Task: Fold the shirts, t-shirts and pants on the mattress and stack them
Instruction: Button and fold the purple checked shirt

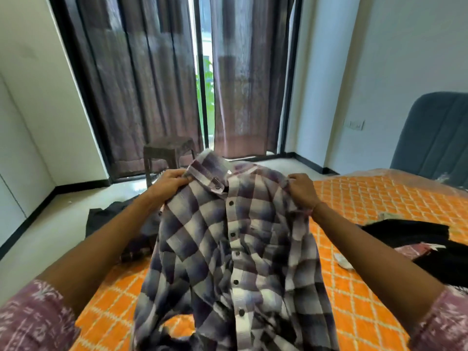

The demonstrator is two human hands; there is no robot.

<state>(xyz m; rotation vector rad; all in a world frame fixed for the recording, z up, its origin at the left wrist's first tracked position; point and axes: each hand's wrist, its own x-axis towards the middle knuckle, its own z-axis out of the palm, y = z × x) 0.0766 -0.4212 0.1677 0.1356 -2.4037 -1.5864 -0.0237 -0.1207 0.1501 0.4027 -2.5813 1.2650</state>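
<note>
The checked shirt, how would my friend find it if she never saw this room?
Start at the orange mattress with white diamond lines. Above its middle, the left hand and right hand grip the checked shirt by its shoulders. It is the only purple-and-white checked garment with dark buttons; the clothes lying nearby are black.

Soft daylight through the curtain gap point(202, 72); blurred, wide-angle-warped edges.
</note>
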